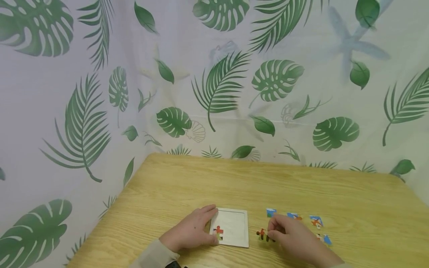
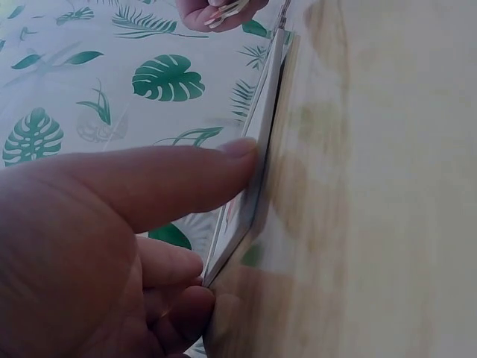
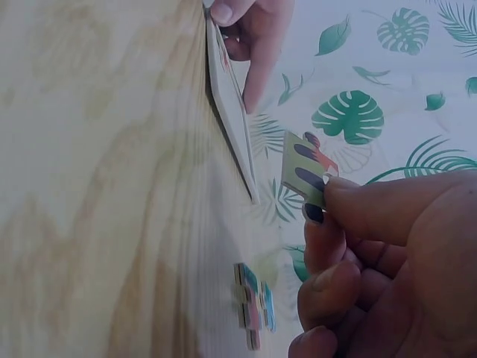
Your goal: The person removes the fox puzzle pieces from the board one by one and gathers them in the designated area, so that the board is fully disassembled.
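Note:
A white square puzzle tray lies flat on the table, with one jigsaw piece in its near left corner. My left hand holds the tray along its left side, fingers at the far corner and thumb against the near edge. To the right of the tray, my right hand pinches another jigsaw piece between thumb and forefinger. That piece is raised off the table and shows green, red and dark shapes.
Several loose jigsaw pieces lie around the right hand, including a blue-green one, an orange-and-blue one and one partly behind the hand. The wooden table meets a leaf-print curtain at the back and left.

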